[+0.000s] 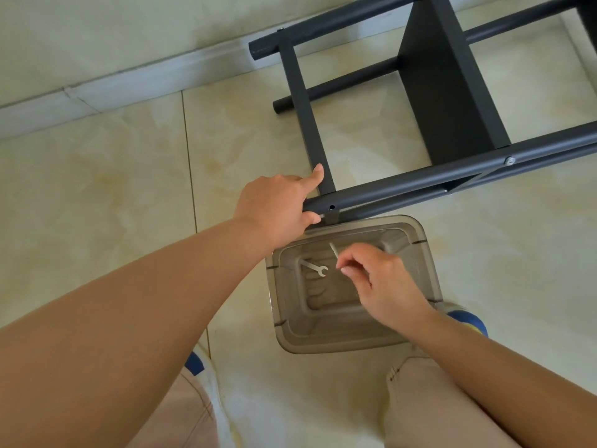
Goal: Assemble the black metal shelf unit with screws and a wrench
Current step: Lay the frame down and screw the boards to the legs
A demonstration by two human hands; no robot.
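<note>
Left hand [277, 206] grips the shelf tube [420, 179] by its open hole [331, 207]; right hand [378, 279] pinches a screw [334, 250] over the bin [429, 270]. Loose pinch risks dropping it; tube could roll, misaligning the hole.

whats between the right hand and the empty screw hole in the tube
In the head view, the far rim of the clear bin lies between the right hand and the screw hole; the hand pinches a long screw.

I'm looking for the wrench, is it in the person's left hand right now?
No, the wrench lies in the clear bin, while the left hand grips the black tube.
</note>
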